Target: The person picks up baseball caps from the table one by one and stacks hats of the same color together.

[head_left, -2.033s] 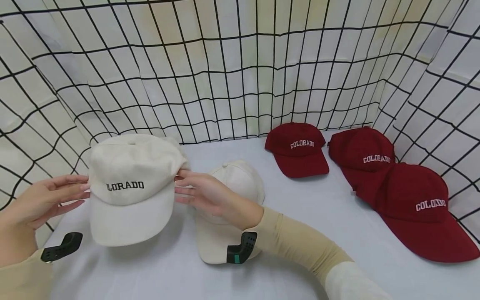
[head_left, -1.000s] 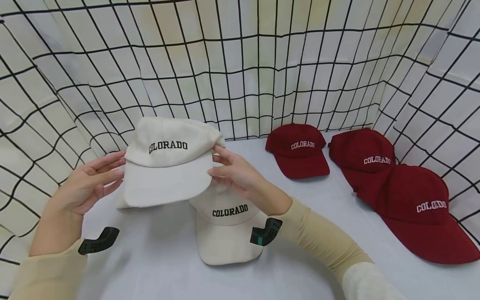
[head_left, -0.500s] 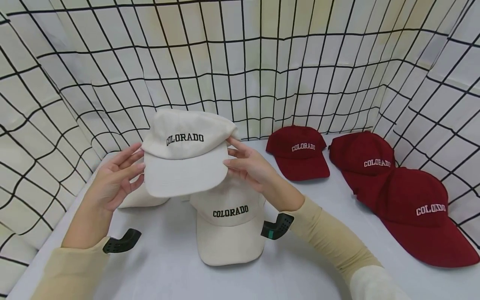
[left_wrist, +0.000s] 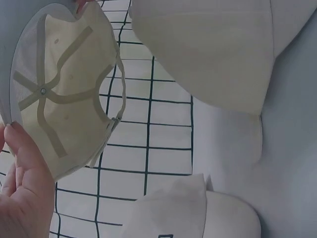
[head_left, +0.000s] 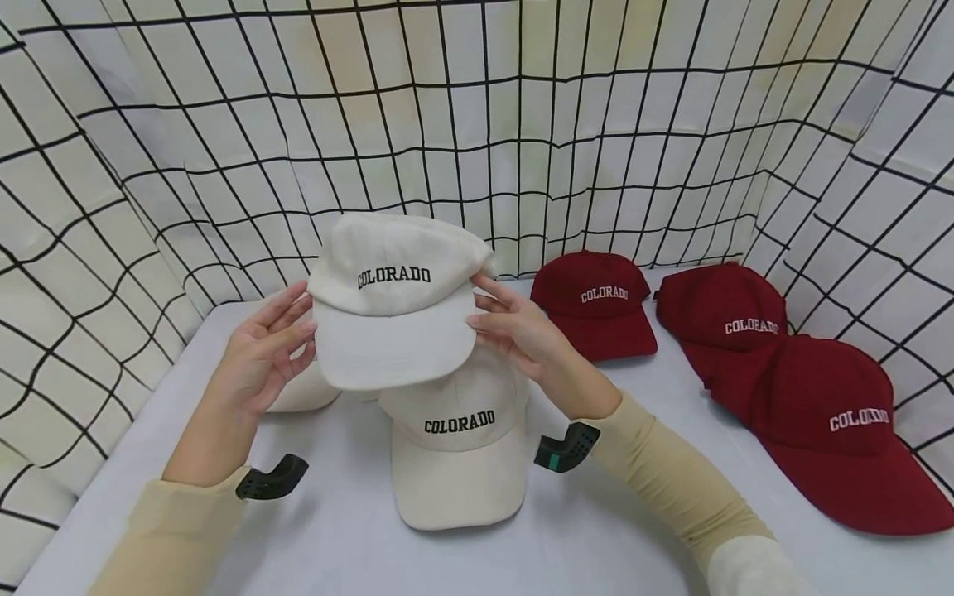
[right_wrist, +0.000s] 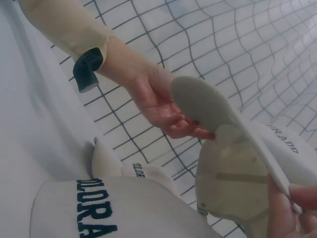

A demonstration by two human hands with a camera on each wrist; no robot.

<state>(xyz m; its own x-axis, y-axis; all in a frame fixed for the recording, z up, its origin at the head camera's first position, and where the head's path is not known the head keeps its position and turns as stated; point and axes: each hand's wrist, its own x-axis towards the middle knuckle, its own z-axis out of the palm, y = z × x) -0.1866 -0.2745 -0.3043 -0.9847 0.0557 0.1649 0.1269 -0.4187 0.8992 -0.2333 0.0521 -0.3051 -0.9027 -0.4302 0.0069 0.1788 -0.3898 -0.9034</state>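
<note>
The off-white COLORADO baseball cap [head_left: 393,310] is suspended above the white-covered table [head_left: 335,538], front panel and brim facing the wearer of the head camera. The left hand [head_left: 261,352] grips its left edge between thumb and fingers; the right hand [head_left: 522,335] pinches the opposite edge near the brim corner. The left wrist view shows the cap's taped inner seams and rear strap.

A cream COLORADO cap [head_left: 458,463] rests on the table, its crown partly overlapped by the held cap in the head view. Behind the left hand lies a mostly hidden item, apparently another off-white cap [head_left: 305,393].

To the right, one maroon cap [head_left: 594,306] lies apart; a front maroon cap [head_left: 827,406] overlaps a rear maroon cap [head_left: 719,298]. A black-grid backdrop [head_left: 447,116] encloses the area.
</note>
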